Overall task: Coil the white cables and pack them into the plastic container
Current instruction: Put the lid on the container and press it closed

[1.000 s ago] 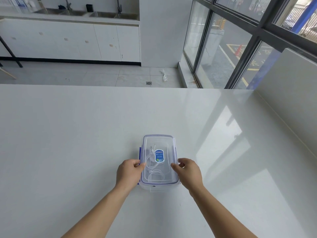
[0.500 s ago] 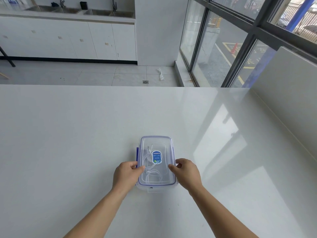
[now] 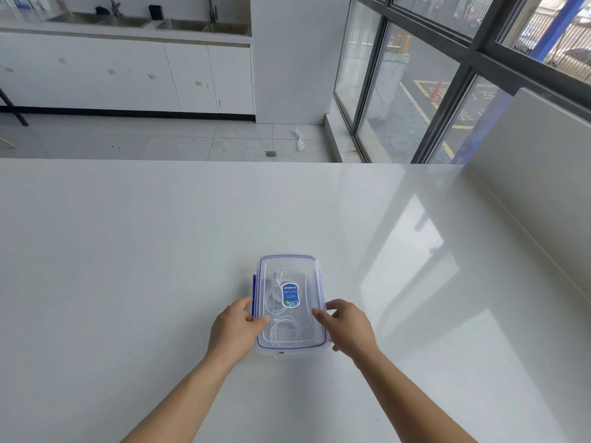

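A clear plastic container [image 3: 308, 266] with a blue-trimmed lid and a blue label stands on the white table [image 3: 128, 251] in front of me. Coiled white cables [image 3: 277, 330] lie inside, seen through the lid. My left hand [image 3: 235, 329] is at the container's left side, thumb on the lid's edge near the blue side clip. My right hand [image 3: 347, 327] is at the right side, fingertips touching the lid's right rim. Both hands press on the lid's edges rather than lift the container.
A white upright panel [image 3: 543, 174] borders the table on the right. Beyond the table's far edge [image 3: 224, 161] lies a tiled floor, with white cabinets and sinks at the back and large windows to the right.
Both hands have stayed at the container's sides; my fingers have shifted slightly along the lid's edges. The view has moved a little.
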Tool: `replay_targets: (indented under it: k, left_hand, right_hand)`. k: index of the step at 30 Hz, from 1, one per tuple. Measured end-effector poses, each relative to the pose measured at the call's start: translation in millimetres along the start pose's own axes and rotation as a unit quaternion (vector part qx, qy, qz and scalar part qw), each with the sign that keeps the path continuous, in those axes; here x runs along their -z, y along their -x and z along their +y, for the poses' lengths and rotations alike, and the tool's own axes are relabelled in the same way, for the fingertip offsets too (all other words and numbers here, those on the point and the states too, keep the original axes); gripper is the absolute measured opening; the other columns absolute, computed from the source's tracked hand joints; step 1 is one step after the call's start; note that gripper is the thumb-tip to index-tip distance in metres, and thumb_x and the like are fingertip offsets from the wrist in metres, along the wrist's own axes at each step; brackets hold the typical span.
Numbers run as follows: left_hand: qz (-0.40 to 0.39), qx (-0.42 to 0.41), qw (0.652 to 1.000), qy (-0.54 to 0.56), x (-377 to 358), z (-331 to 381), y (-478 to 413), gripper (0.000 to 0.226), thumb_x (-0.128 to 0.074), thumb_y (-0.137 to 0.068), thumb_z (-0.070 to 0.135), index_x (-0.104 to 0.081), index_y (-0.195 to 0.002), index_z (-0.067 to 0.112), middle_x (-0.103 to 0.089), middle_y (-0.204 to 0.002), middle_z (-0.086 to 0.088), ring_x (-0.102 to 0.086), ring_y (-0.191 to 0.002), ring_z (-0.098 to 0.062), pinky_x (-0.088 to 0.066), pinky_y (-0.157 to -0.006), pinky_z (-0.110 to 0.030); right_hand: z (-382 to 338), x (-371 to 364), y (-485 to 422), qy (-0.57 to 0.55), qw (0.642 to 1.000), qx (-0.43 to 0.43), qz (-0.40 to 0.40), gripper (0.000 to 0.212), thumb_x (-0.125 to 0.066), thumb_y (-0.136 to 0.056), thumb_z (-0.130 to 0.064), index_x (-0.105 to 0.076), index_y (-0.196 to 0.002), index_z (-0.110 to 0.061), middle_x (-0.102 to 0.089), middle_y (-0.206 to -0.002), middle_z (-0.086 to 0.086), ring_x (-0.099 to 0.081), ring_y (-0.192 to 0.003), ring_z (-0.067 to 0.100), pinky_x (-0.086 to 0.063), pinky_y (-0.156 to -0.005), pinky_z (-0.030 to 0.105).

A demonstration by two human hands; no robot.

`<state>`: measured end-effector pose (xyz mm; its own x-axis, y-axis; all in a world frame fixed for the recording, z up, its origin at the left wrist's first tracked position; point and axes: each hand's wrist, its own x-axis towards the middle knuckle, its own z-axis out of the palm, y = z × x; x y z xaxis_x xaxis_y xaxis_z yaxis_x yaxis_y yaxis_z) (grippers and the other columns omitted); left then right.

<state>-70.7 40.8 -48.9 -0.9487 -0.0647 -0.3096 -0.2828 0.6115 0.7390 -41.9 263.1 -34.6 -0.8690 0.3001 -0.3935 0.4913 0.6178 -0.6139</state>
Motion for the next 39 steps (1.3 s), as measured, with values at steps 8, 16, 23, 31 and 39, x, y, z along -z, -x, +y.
replay_targets:
  k: [8,16,23,31,39]
  left_hand:
    - [0.072,-0.198,0.954,-0.212,-10,18,-10,0.071,-0.060,-0.090,0.047,-0.035,-0.151,0.021,-0.033,-0.155,-0.006,-0.031,-0.145,-0.025,-0.041,-0.108,-0.037]
    - [-0.007,-0.241,0.898,-0.368,-31,20,-33,0.083,-0.023,-0.096,0.066,-0.002,-0.160,0.016,0.009,-0.168,-0.010,0.014,-0.154,-0.023,0.004,-0.125,-0.040]
    - [0.026,-0.257,0.889,-0.379,-39,4,-38,0.087,-0.007,-0.090,0.068,-0.008,-0.159,0.015,0.007,-0.168,-0.010,0.016,-0.153,-0.022,0.008,-0.124,-0.039]
    - [0.007,-0.225,0.901,-0.371,-38,8,-39,0.089,-0.004,-0.086,0.074,0.003,-0.159,0.023,0.017,-0.168,-0.002,0.026,-0.150,-0.020,0.006,-0.124,-0.048]
    - [0.077,0.019,0.994,0.081,-7,1,-18,0.065,-0.066,-0.090,0.036,-0.042,-0.147,0.017,-0.043,-0.149,-0.009,-0.043,-0.136,-0.026,-0.038,-0.109,-0.039]
  right_hand:
    - [2,-7,-12,0.053,0.972,0.185,0.135,0.054,-0.061,-0.097,-0.039,-0.049,-0.146,-0.021,-0.050,-0.149,-0.004,-0.050,-0.128,0.024,-0.047,-0.096,0.033]
    - [-14,-25,-56,0.232,0.944,0.231,0.039,0.075,-0.023,-0.103,-0.061,-0.004,-0.162,-0.019,0.006,-0.171,-0.008,0.005,-0.158,0.023,-0.015,-0.126,0.042]
    - [-6,-39,-59,0.225,0.948,0.220,0.049,0.082,-0.007,-0.095,-0.070,-0.002,-0.162,-0.024,0.014,-0.167,-0.017,0.000,-0.158,0.020,-0.014,-0.127,0.037]
    - [-13,-30,-59,0.227,0.954,0.198,0.007,0.080,-0.013,-0.097,-0.069,0.001,-0.162,-0.025,0.013,-0.169,-0.017,-0.001,-0.157,0.025,-0.019,-0.126,0.039]
    - [-18,-17,-53,0.064,0.980,0.190,0.002,0.071,-0.046,-0.096,-0.064,-0.015,-0.158,-0.043,0.003,-0.169,-0.021,-0.023,-0.149,0.018,-0.038,-0.110,0.038]
